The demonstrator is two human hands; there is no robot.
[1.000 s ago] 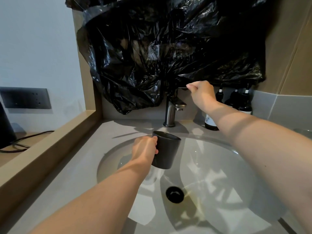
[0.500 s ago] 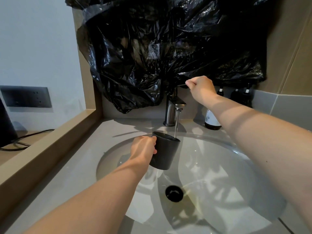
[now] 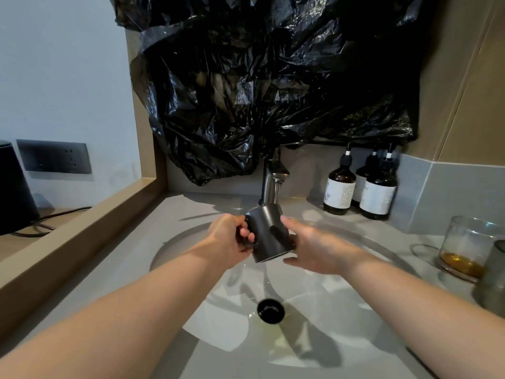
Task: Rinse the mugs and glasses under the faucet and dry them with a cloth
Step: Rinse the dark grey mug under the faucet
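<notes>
The right hand (image 3: 318, 248) has been brought down from the lever of the brushed-metal faucet (image 3: 270, 187), where it was seen half a second ago, and is now laid against the dark matte cylindrical mug (image 3: 269, 233). The mug itself has been lifted closer to the spout and tipped, so that its mouth is turned up towards the faucet and its flat base is shown to the camera. Whether water is running into it cannot be told, since the stream is hidden behind the mug. The left hand (image 3: 231, 240) is curled tight around the mug's handle, fingers hooked through it. The right hand is kept spread, its fingers held fairly straight along the mug's right side and the thumb set near the base. The mug is held above the white oval sink basin (image 3: 341, 318), well clear of the black round drain (image 3: 270, 310). A clear glass tumbler with amber liquid (image 3: 464, 248) is seen on the grey countertop (image 3: 410, 233) to the right, near three brown pump bottles with white labels (image 3: 340, 191).
</notes>
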